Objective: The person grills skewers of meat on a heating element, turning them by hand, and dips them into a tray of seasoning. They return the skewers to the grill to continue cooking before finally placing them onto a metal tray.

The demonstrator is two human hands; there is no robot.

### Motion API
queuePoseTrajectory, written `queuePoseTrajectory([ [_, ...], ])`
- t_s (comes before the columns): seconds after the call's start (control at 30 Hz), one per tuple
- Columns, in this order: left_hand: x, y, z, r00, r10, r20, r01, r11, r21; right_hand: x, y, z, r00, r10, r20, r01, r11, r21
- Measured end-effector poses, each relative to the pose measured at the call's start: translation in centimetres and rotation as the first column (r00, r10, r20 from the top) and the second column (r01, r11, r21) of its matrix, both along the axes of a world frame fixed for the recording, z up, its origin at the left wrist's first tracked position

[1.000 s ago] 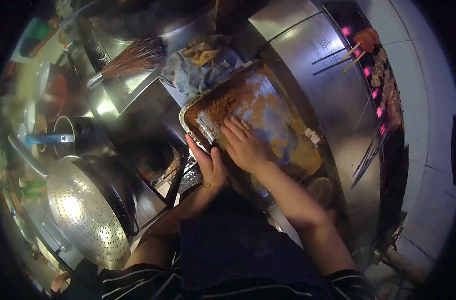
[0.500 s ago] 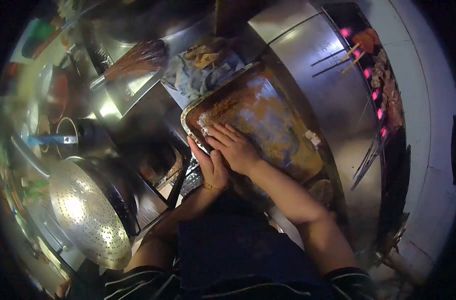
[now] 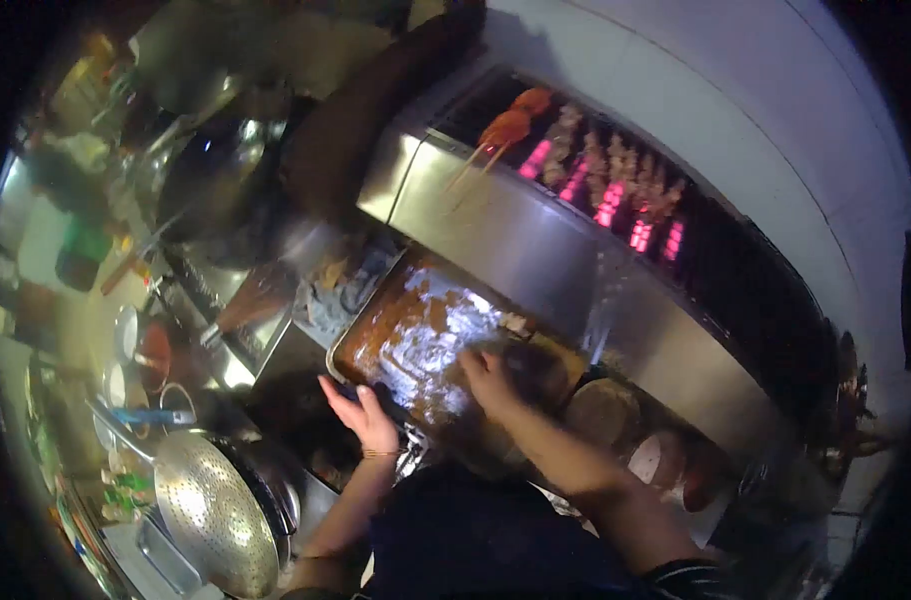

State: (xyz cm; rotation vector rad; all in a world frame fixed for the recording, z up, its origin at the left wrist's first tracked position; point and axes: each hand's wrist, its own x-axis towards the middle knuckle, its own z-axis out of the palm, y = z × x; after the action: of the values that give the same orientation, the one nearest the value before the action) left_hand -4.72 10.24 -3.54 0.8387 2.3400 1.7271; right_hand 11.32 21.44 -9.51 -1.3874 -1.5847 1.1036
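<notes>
A metal tray [image 3: 347, 340] with a smeared layer of orange-brown powder lies before me, its middle showing shiny metal. Along its left near edge, my left hand [image 3: 367, 418] is open, fingers stretched out and thumb apart. Over the right part of the tray is my right hand [image 3: 489, 382], slightly blurred, with its fingers curled in; what they hold, if anything, is hidden. A small pale lump [image 3: 515, 322] sits near the tray's far right edge.
Meat skewers [image 3: 615, 165] lie over the glowing grill [image 3: 735, 260] beyond a steel ledge [image 3: 495, 235]. Left are a perforated metal strainer [image 3: 215, 510], a brush [image 3: 257, 300] and a crumpled cloth [image 3: 327, 305]. Round containers [image 3: 603, 412] stand at right.
My view has turned, bringing more of the grill into sight. My right hand has moved away from my left, across the tray, and its flat fingers have curled. More bare metal shows in the tray.
</notes>
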Motion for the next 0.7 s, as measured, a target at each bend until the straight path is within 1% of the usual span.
queuePoseTrajectory([
  [0.03, -0.7, 1.7, 3.1, 0.992, -0.088, -0.092, 0.093, 0.995, 0.047, 1.0, -0.6, 0.3, 0.999, -0.033, -0.019, 0.028, 0.973, -0.229],
  [0.07, -1.4, 3.8, 6.3, 0.969, -0.167, -0.182, 0.185, 0.979, 0.083, 2.4, -1.3, 0.9, 0.997, -0.065, -0.030, 0.044, 0.892, -0.450],
  [0.1, -1.6, 6.2, 10.8, 0.890, -0.282, -0.358, 0.314, 0.949, 0.033, 4.0, -2.1, 0.7, 0.960, -0.106, -0.259, -0.079, 0.783, -0.616],
  [0.13, -1.6, 8.7, 15.3, 0.768, -0.380, -0.516, 0.423, 0.905, -0.037, 5.7, -3.0, 0.3, 0.886, -0.210, -0.413, -0.199, 0.633, -0.748],
  [0.17, -1.4, 11.5, 18.6, 0.643, -0.430, -0.634, 0.469, 0.875, -0.118, 7.7, -3.4, -1.8, 0.625, -0.364, -0.690, -0.477, 0.521, -0.707],
  [0.2, -1.2, 14.1, 21.3, 0.498, -0.468, -0.730, 0.496, 0.845, -0.202, 7.5, -3.6, -0.1, 0.622, -0.483, -0.617, -0.382, 0.500, -0.777],
  [0.27, 1.1, 18.2, 25.4, 0.355, -0.534, -0.768, 0.338, 0.839, -0.427, 7.0, -4.0, 4.3, 0.561, -0.692, -0.454, -0.177, 0.436, -0.883],
  [0.33, 2.2, 21.3, 25.6, 0.318, -0.582, -0.749, 0.179, 0.812, -0.555, 7.9, -4.2, 7.2, 0.687, -0.525, -0.502, -0.276, 0.451, -0.849],
  [0.37, 2.5, 22.6, 25.2, 0.306, -0.604, -0.736, 0.093, 0.788, -0.608, 7.9, -4.3, 11.6, 0.709, -0.517, -0.479, -0.242, 0.460, -0.854],
  [0.47, 1.8, 25.2, 23.6, 0.435, -0.735, -0.521, 0.150, 0.629, -0.763, 9.3, -4.3, 10.7, 0.703, -0.353, -0.617, -0.400, 0.522, -0.753],
  [0.5, 1.6, 25.6, 22.7, 0.430, -0.707, -0.561, 0.162, 0.672, -0.723, 9.6, -4.1, 10.7, 0.700, -0.352, -0.621, -0.403, 0.523, -0.751],
  [0.57, 1.9, 25.3, 22.7, 0.463, -0.690, -0.557, 0.200, 0.693, -0.693, 9.9, -4.1, 10.9, 0.699, -0.355, -0.621, -0.403, 0.522, -0.751],
  [0.6, 2.1, 25.1, 22.6, 0.481, -0.681, -0.552, 0.220, 0.703, -0.676, 10.1, -4.1, 11.2, 0.724, -0.281, -0.630, -0.441, 0.514, -0.736],
  [0.63, 2.1, 25.3, 21.9, 0.571, -0.623, -0.535, 0.235, 0.748, -0.620, 10.5, -4.0, 11.7, 0.747, -0.200, -0.634, -0.477, 0.503, -0.721],
  [0.67, 1.7, 25.6, 21.1, 0.649, -0.615, -0.447, 0.373, 0.770, -0.518, 10.6, -3.9, 12.2, 0.767, -0.115, -0.632, -0.512, 0.485, -0.709],
  [0.7, 1.2, 25.8, 20.3, 0.711, -0.613, -0.345, 0.486, 0.783, -0.389, 10.2, -3.9, 12.7, 0.782, -0.148, -0.605, -0.470, 0.498, -0.729],
])
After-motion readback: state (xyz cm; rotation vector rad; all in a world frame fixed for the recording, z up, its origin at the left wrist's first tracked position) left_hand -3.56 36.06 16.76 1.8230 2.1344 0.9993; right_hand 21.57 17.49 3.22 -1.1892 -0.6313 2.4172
